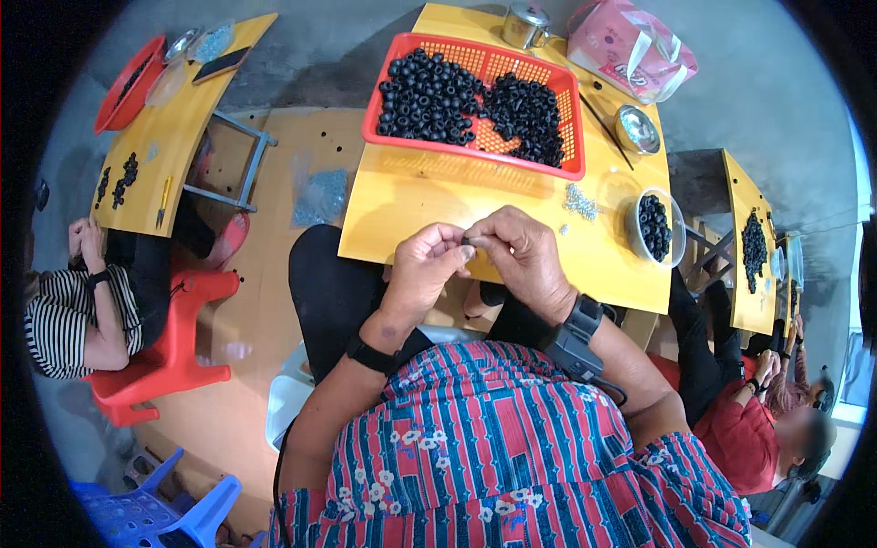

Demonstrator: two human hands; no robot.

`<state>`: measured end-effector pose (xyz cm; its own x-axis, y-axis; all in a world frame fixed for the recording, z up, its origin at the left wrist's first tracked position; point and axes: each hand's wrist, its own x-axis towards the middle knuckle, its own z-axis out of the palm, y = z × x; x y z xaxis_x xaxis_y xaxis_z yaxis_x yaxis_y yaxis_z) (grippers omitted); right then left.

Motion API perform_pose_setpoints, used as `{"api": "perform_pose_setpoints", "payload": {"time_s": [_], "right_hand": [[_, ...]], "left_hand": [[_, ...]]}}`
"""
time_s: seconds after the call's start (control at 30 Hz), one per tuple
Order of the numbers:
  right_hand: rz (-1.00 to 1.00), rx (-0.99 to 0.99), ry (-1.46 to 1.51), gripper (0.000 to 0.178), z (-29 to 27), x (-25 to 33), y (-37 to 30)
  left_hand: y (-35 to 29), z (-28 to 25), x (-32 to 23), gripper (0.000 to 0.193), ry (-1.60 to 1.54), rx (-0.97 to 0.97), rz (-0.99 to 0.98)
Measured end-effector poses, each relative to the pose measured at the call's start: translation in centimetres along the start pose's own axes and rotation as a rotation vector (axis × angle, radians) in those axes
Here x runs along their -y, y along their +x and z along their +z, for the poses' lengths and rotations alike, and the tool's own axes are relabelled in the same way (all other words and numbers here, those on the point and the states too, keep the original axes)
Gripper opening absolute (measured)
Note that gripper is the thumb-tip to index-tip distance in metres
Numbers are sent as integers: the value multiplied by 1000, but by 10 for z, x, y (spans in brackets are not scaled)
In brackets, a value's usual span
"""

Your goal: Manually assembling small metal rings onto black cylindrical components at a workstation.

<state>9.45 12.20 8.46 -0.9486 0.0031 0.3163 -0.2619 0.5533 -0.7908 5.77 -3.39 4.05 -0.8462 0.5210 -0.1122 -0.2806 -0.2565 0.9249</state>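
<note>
Both hands, left hand and right hand, pinch 1 small black ring over yellow table

Pink plastic bag at table's far right corner, dark phone on left table

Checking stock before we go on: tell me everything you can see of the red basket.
The red basket is a shallow rectangular tray of perforated plastic, lying flat at the far side of the yellow table. Two heaps of small black rings cover most of its floor; the near strip is bare. Neither hand touches it.
</note>
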Motion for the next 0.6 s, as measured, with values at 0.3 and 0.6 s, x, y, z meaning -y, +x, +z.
{"api": "perform_pose_setpoints", "payload": {"time_s": [0.3, 0.6], "right_hand": [[15, -61, 191, 16, 6, 3, -9], [-47, -191, -266, 12, -46, -10, 52]], "left_hand": [[1, -4, -9, 14, -100, 85, -40], [2, -6, -4, 16, -27, 59, -8]]}}
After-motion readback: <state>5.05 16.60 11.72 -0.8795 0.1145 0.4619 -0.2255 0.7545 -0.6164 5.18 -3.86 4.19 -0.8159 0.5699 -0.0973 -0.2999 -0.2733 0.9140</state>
